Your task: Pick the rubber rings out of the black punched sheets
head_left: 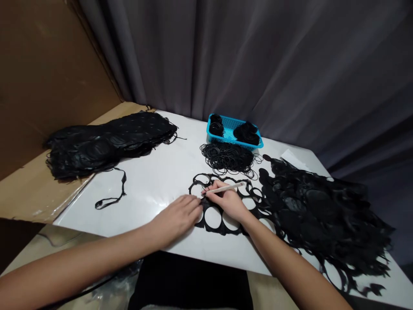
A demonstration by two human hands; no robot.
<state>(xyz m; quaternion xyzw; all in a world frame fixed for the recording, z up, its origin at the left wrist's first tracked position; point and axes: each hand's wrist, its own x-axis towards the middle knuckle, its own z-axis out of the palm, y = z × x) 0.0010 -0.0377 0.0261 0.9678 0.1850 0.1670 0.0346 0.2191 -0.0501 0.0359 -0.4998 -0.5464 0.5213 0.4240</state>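
A thin black sheet (222, 228) full of large round holes lies flat on the white table before me. My left hand (180, 215) rests palm down at its left edge, fingers stretched out together, with the fingertips on the sheet. Between the fingers of my right hand (229, 202) is a slim white pen-like tool (234, 187), held slanting. Its tip points down and left at the sheet, close to my left fingertips; the contact there is too small to make out. Just behind the sheet is a pile of thin black rings (229, 157).
A blue plastic basket (230, 125) with black bundles stands behind the rings. A thick stack of black sheets (109, 142) lies left, near a loose black strip (123, 185). Tangled, holed black sheets (309, 202) cover the right side, by a white paper (294, 159). A grey curtain (226, 56) hangs behind.
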